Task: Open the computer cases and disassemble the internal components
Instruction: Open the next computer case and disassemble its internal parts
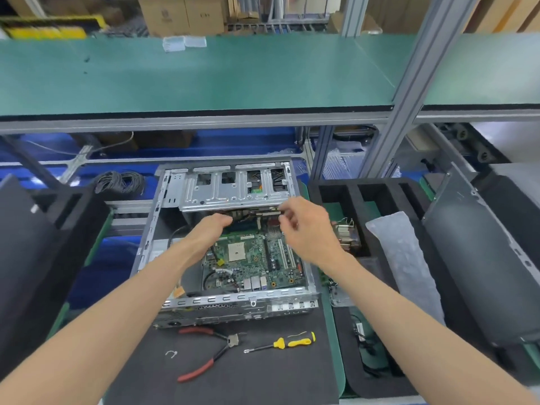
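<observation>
Both hands reach into the open sheet-metal computer case [233, 235] on the dark mat. The left hand [209, 232] and right hand [306, 226] curl their fingers on a thin, flat memory stick [254, 212], one at each end, under the perforated steel drive cage [233, 188]. Just below the grip lies the green motherboard [251, 258]. Nearer the person, red-handled pliers [210, 350] and a yellow screwdriver [283, 343] rest.

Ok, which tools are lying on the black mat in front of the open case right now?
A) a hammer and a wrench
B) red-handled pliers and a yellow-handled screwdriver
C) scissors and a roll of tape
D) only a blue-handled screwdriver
B: the red-handled pliers and the yellow-handled screwdriver lie side by side on the black mat, just in front of the open case.
</observation>
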{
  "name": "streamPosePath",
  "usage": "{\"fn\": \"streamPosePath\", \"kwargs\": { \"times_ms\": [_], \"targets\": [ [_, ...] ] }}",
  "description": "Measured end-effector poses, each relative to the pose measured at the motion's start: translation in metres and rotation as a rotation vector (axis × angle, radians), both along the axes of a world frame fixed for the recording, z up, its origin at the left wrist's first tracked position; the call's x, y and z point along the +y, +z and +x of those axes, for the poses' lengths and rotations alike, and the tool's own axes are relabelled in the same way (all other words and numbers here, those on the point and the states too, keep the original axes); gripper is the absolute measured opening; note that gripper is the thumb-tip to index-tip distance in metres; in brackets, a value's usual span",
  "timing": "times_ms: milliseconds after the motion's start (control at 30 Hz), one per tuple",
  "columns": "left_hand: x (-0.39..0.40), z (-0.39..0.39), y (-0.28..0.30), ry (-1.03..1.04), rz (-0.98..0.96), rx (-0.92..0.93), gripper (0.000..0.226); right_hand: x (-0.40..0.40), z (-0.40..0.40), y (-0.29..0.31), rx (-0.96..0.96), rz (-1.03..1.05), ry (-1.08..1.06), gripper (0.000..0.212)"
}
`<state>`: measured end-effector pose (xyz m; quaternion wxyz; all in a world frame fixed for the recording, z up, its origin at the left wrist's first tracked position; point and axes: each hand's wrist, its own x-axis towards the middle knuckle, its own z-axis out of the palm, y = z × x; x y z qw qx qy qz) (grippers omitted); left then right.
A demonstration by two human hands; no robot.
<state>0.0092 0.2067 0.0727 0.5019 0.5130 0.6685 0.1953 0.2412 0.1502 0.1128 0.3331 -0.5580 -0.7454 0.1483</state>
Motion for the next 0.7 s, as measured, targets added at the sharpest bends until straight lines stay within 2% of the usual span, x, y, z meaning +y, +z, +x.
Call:
{"fn": "streamPosePath", "kwargs": {
  "times_ms": [100, 167, 267, 367, 433, 533, 600, 700],
  "targets": [
    [-0.002, -0.003, -0.006, -0.254, 0.171, 0.334, 0.028, 0.01, -0.034, -0.013, -0.269, -0.318, 0.224, 0.024],
    [-0.005, -0.003, -0.013, -0.457, 0.244, 0.471, 0.025, 0.014, -0.048, -0.027, -0.49, -0.466, 0.34, 0.026],
    [-0.01, 0.002, -0.023, -0.717, 0.193, 0.595, 0.026, 0.013, -0.063, -0.048, -0.68, -0.566, 0.441, 0.015],
    [-0.011, 0.001, -0.03, -0.79, 0.089, 0.615, 0.026, 0.014, -0.074, -0.061, -0.808, -0.602, 0.502, 0.026],
    [-0.01, -0.001, -0.032, -0.764, 0.082, 0.595, 0.022, 0.016, -0.079, -0.065, -0.854, -0.602, 0.531, 0.032],
    [-0.007, -0.003, -0.027, -0.718, 0.12, 0.585, 0.014, 0.016, -0.085, -0.069, -0.916, -0.574, 0.585, 0.026],
    [-0.005, -0.006, -0.021, -0.751, 0.153, 0.667, 0.006, 0.016, -0.088, -0.068, -0.927, -0.553, 0.606, 0.024],
    [-0.007, -0.008, -0.015, -0.823, 0.063, 0.784, 0.016, 0.017, -0.087, -0.064, -0.908, -0.522, 0.613, 0.013]
  ]
}}
